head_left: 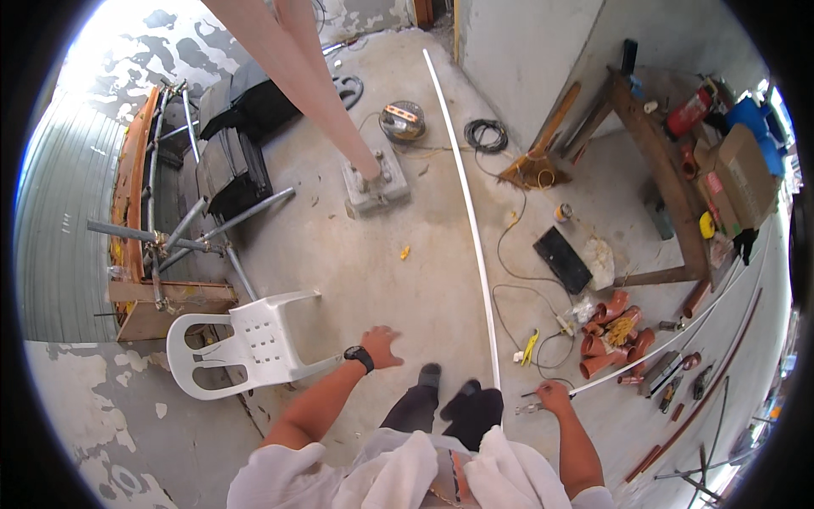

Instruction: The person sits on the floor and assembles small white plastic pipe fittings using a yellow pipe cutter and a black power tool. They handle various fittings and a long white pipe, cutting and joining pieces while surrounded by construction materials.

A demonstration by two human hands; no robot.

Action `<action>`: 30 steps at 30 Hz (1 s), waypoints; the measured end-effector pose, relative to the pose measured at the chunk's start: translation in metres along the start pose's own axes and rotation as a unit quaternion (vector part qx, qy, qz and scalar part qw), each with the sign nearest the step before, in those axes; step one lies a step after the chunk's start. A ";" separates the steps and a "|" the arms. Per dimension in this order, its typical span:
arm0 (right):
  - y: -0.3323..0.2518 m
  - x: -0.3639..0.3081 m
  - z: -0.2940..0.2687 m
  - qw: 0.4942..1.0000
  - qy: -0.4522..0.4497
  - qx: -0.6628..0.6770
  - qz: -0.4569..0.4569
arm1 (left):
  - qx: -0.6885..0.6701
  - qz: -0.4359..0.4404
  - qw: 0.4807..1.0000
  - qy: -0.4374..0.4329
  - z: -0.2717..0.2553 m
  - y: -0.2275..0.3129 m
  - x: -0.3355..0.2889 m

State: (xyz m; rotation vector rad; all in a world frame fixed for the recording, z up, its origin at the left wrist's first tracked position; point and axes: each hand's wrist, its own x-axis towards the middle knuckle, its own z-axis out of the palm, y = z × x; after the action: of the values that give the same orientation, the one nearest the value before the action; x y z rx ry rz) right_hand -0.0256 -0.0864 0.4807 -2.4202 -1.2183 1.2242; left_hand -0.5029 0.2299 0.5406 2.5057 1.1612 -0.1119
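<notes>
My left hand (383,346), with a black watch on the wrist, is held out above the floor with its fingers apart and nothing in it. It is beside a white plastic chair (270,343). My right hand (555,397) is closed round a small metallic tool (531,409) whose kind I cannot make out. Right beside that hand ends a thin white pipe (651,358), which runs off to the right; whether the fingers touch it I cannot tell. A long white pipe (471,204) lies on the floor between my hands, stretching from my feet to the far wall.
Orange pipe fittings (612,338) lie on the right beside a black flat case (562,260) and yellow-handled pliers (530,346). Cables cross the floor toward a cable reel (402,121). A pinkish post (314,85) stands ahead; scaffold tubes (182,233) are left, a wooden table (653,161) right.
</notes>
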 end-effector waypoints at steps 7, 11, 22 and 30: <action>-0.017 0.096 -0.064 0.923 0.139 0.274 0.230 | -0.327 -0.271 0.901 -0.089 -0.077 -0.033 0.086; -0.084 0.196 -0.063 0.996 -0.018 0.013 0.084 | -0.274 -0.236 0.913 -0.189 -0.087 -0.075 0.135; -0.547 0.471 -0.249 0.947 -0.102 -0.250 -0.175 | -0.427 -0.552 0.714 -0.064 -0.054 -0.199 0.149; -0.736 0.664 -0.302 0.915 -0.143 -0.296 -0.236 | -0.298 -0.469 0.807 -0.198 -0.093 -0.209 0.309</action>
State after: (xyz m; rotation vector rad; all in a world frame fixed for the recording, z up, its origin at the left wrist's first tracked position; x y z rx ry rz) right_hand -0.0215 0.9398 0.6276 -2.0918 -2.3868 1.1966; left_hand -0.4647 0.6096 0.4936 1.1263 1.7710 -0.4236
